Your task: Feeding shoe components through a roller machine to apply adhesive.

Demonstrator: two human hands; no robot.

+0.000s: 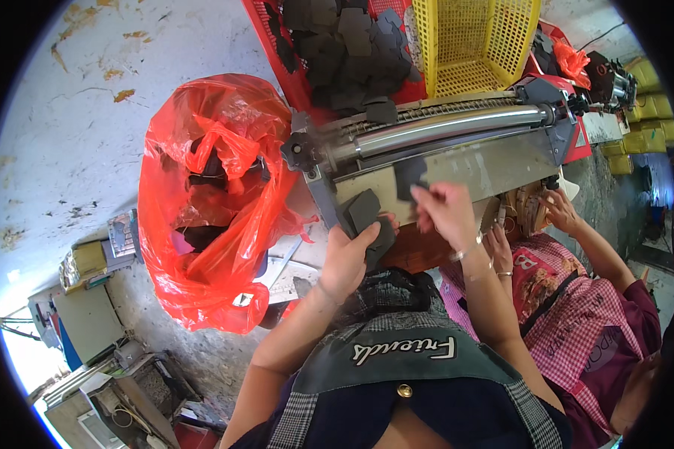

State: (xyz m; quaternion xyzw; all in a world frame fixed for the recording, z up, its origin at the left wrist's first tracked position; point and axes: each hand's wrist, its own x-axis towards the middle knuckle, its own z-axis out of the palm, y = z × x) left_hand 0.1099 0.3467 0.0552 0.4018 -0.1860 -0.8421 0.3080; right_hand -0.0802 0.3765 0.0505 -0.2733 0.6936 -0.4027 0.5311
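My left hand (347, 258) is closed round a small stack of dark grey, flat cut pieces (363, 212), thumb on top, just in front of the machine's left end. My right hand (449, 215) has its fingertips together at the near edge of a single dark flat piece (410, 173). That piece lies on the metal feed plate (472, 168) of a roller machine, its far end close to the shiny roller (449, 129). Whether the pieces are leather or foam I cannot tell.
Behind the machine, a red crate (277, 56) holds many dark cut pieces beside a yellow basket (472, 45). A red plastic bag (217, 202) bulges at the left. To the right, a co-worker's hand (562, 212) is at the machine's corner, close to my right arm.
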